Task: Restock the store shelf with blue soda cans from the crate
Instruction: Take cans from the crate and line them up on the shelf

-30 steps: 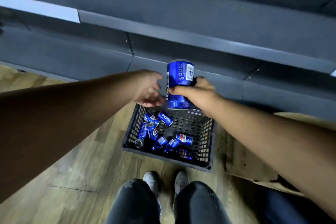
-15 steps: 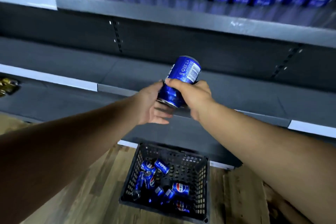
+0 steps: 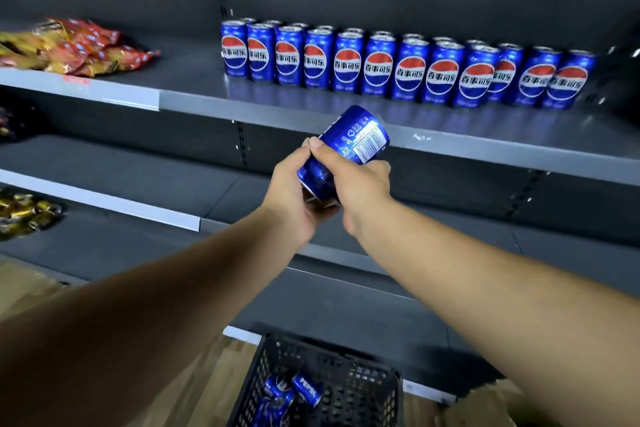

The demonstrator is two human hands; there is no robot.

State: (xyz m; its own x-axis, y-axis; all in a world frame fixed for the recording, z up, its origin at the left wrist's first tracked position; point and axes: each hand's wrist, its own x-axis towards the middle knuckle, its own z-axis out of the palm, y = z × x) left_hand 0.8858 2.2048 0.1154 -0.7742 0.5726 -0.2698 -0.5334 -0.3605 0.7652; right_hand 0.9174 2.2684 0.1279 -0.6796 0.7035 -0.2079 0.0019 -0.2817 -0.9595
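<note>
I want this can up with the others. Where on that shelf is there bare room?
Bare shelf lies between the snack packets and the can row, and along the strip in front of the row. The row itself is packed tight. Both hands hold the can.

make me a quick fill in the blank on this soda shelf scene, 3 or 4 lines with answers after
1. The blue soda can is gripped by ____ hands, the left hand and the right hand.
2. The held can is tilted, not ____.
3. The row of cans stands on the shelf with their logos facing ____.
4. The black crate on the floor holds cans lying on their ____.

Missing words: both; upright; forward; sides
</note>
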